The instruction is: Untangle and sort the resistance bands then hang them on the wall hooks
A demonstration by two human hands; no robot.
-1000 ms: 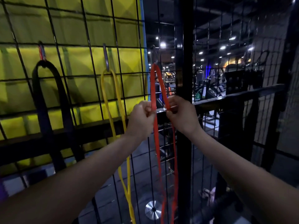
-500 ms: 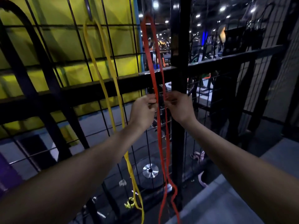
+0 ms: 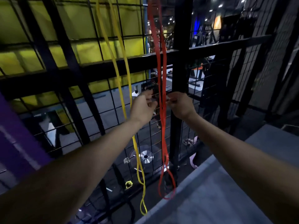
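Against mesh wall (image 3: 90,101), red band (image 3: 162,120) vertical.

Dim, murky indoor scene, small bright ceiling lights (image 3: 215,8) far off upper right, motion blur throughout, wide-angle bending at edges
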